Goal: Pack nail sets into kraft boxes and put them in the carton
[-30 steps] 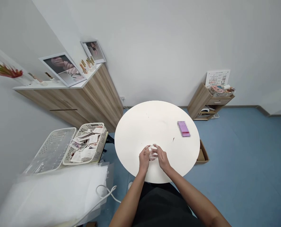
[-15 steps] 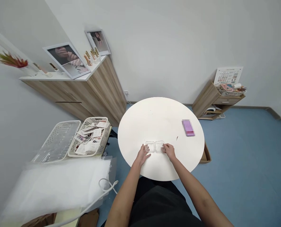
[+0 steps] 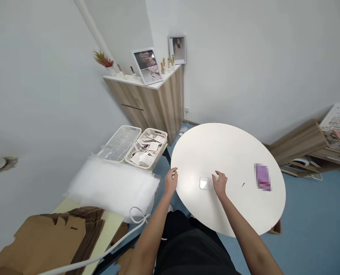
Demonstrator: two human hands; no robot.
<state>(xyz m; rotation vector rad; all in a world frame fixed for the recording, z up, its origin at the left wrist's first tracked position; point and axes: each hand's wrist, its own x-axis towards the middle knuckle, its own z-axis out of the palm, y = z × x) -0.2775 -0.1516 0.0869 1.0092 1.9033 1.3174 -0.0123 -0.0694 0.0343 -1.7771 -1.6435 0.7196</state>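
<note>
A small square clear plastic box [image 3: 205,183] lies on the white round table [image 3: 221,149], seen as a single closed square. Just right of it, my right hand [image 3: 220,184] hovers with thumb and fingers apart and nothing between them. My left hand [image 3: 170,181] is over the table's left edge, away from the box, its fingers loosely curved and no object visible in them.
A blurred-out purple item [image 3: 263,177] and a tiny dark piece [image 3: 243,185] lie to the right on the table. On the left are a basket of packets [image 3: 147,149], a basket of clear plastic pieces [image 3: 121,143], white foam sheets [image 3: 112,187] and brown cardboard [image 3: 49,240].
The clear box has gone from two opened halves to one closed square. Both hands have let go of it, my left moving away leftward. The view has swung left.
</note>
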